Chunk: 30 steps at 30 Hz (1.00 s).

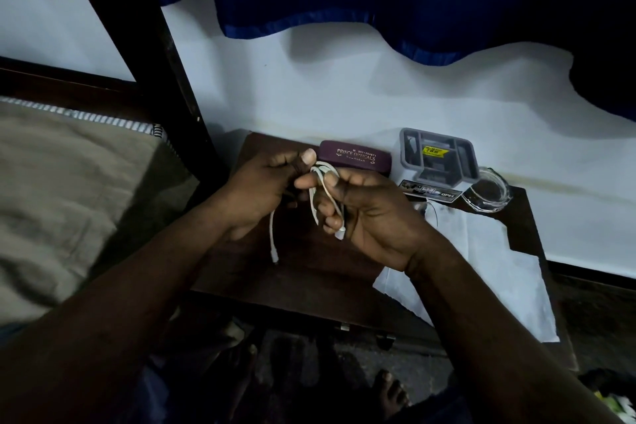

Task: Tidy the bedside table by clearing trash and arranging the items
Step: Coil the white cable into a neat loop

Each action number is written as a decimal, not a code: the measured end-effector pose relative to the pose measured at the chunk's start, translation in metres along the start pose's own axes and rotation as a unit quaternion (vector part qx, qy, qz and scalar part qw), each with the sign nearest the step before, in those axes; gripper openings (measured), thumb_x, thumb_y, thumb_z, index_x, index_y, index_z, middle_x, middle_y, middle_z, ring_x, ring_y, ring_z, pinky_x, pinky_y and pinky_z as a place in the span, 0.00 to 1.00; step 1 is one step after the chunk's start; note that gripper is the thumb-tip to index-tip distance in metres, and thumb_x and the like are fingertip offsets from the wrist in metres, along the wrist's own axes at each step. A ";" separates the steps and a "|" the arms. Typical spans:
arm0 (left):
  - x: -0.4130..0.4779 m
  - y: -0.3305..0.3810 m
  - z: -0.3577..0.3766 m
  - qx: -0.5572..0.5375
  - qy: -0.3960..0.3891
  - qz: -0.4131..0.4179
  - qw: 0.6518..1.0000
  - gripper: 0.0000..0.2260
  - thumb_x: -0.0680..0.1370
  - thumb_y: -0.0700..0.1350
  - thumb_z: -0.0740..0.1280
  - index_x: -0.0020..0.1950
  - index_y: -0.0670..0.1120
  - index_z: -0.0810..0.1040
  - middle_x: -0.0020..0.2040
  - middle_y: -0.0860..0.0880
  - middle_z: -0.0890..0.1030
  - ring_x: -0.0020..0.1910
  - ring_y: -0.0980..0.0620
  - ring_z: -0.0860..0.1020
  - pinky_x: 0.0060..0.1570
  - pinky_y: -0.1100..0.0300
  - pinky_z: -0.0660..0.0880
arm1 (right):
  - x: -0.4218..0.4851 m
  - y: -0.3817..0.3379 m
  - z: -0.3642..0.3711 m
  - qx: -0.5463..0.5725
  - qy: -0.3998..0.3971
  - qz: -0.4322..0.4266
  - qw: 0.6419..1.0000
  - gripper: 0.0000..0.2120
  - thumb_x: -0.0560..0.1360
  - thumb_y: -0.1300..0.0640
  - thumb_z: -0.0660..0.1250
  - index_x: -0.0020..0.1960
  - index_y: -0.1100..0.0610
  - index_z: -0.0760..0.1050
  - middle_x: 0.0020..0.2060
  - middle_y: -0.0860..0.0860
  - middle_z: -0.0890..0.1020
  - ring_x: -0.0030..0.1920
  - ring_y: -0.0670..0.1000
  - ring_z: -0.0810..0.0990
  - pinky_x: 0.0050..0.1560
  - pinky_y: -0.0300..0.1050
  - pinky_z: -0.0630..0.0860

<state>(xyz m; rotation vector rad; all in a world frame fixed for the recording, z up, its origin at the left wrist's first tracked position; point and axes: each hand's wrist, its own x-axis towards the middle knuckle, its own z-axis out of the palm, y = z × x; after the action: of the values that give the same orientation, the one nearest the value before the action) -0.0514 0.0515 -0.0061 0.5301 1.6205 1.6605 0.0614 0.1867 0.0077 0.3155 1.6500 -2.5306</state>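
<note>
Head view shows the cable (321, 189) looped just in front of the case (354, 157), left hand (261, 189) pinching it, right hand (371, 217) fingers curled round it, so I think the 2 hanging ends should be wound in tightly.

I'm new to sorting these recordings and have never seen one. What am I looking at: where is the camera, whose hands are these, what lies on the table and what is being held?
No machine here: a person wears one camera on the head, looking down at their own hands. The left hand and right hand both hold a white cable, partly coiled in the right. On the dark bedside table are a purple spectacle case, a grey organiser, a glass dish and white paper.
</note>
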 end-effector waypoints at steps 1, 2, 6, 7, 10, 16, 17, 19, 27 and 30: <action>-0.001 0.000 0.001 -0.008 0.007 -0.007 1.000 0.15 0.84 0.52 0.64 0.42 0.44 0.79 0.44 0.29 0.74 0.46 0.32 0.74 0.55 0.26 0.70 | 0.001 0.001 0.001 0.006 -0.004 -0.003 1.000 0.19 0.80 0.56 0.62 0.62 0.69 0.76 0.31 0.51 0.73 0.30 0.47 0.68 0.34 0.40 0.67; -0.001 0.000 0.001 -0.012 0.011 -0.013 1.000 0.16 0.84 0.52 0.64 0.40 0.47 0.79 0.44 0.32 0.75 0.46 0.34 0.75 0.52 0.34 0.73 | 0.002 0.002 0.002 0.012 -0.008 -0.008 1.000 0.17 0.80 0.56 0.62 0.60 0.67 0.77 0.31 0.51 0.72 0.30 0.47 0.67 0.34 0.41 0.67; 0.000 -0.003 -0.003 -0.009 0.023 -0.063 0.998 0.11 0.85 0.50 0.63 0.50 0.48 0.83 0.45 0.42 0.81 0.43 0.45 0.77 0.40 0.56 0.71 | 0.004 0.003 0.004 0.063 -0.006 -0.039 0.997 0.11 0.82 0.59 0.60 0.55 0.64 0.77 0.31 0.51 0.69 0.29 0.45 0.67 0.34 0.40 0.66; 0.000 -0.004 -0.003 -0.015 0.021 -0.074 0.997 0.11 0.84 0.49 0.63 0.56 0.46 0.82 0.47 0.40 0.80 0.44 0.44 0.76 0.38 0.57 0.70 | 0.005 0.003 0.004 0.087 -0.007 -0.049 0.995 0.10 0.83 0.60 0.59 0.56 0.64 0.77 0.32 0.51 0.69 0.29 0.45 0.67 0.35 0.41 0.66; -0.001 -0.005 -0.001 -0.031 0.002 -0.080 0.996 0.12 0.84 0.50 0.63 0.56 0.44 0.82 0.47 0.41 0.81 0.40 0.46 0.76 0.36 0.58 0.68 | 0.007 0.002 0.004 0.155 -0.004 -0.085 0.984 0.11 0.84 0.64 0.56 0.58 0.65 0.76 0.34 0.51 0.72 0.32 0.46 0.69 0.38 0.42 0.68; -0.003 -0.014 0.010 -0.024 -0.012 -0.083 0.996 0.18 0.85 0.43 0.61 0.41 0.55 0.86 0.37 0.50 0.82 0.28 0.54 0.76 0.27 0.64 0.66 | 0.010 -0.003 -0.002 0.214 0.011 -0.111 0.970 0.14 0.78 0.66 0.59 0.62 0.63 0.76 0.44 0.53 0.82 0.41 0.49 0.80 0.45 0.44 0.77; -0.003 -0.013 0.011 -0.026 -0.009 -0.078 0.997 0.19 0.85 0.42 0.61 0.39 0.55 0.85 0.36 0.50 0.82 0.28 0.53 0.75 0.25 0.65 0.64 | 0.010 -0.003 -0.002 0.217 0.016 -0.114 0.969 0.14 0.78 0.67 0.60 0.62 0.63 0.76 0.46 0.54 0.84 0.43 0.50 0.82 0.47 0.44 0.79; -0.003 -0.012 0.011 -0.041 -0.005 -0.079 0.996 0.18 0.84 0.42 0.62 0.39 0.54 0.85 0.36 0.49 0.82 0.28 0.52 0.74 0.24 0.65 0.62 | 0.011 -0.001 0.000 0.233 0.025 -0.122 0.965 0.14 0.78 0.68 0.60 0.62 0.64 0.77 0.48 0.56 0.86 0.46 0.51 0.85 0.51 0.44 0.82; -0.003 -0.019 0.014 -0.111 -0.030 -0.200 0.973 0.14 0.84 0.45 0.63 0.44 0.46 0.86 0.37 0.45 0.82 0.27 0.54 0.71 0.21 0.66 0.62 | 0.013 -0.001 0.003 0.268 0.040 -0.158 0.950 0.07 0.78 0.66 0.60 0.54 0.58 0.73 0.48 0.52 0.87 0.53 0.52 0.86 0.57 0.43 0.81; -0.003 -0.023 0.015 -0.043 -0.059 -0.186 0.980 0.15 0.83 0.47 0.65 0.41 0.49 0.87 0.37 0.46 0.81 0.26 0.54 0.71 0.21 0.67 0.61 | 0.014 0.000 0.001 0.245 0.074 -0.176 0.951 0.07 0.81 0.68 0.58 0.53 0.59 0.73 0.48 0.53 0.87 0.54 0.53 0.87 0.59 0.44 0.81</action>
<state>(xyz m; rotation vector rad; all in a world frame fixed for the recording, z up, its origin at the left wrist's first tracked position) -0.0330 0.0573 -0.0258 0.2555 1.4513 1.3865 0.0473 0.1856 0.0048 0.2726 1.1740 -3.2514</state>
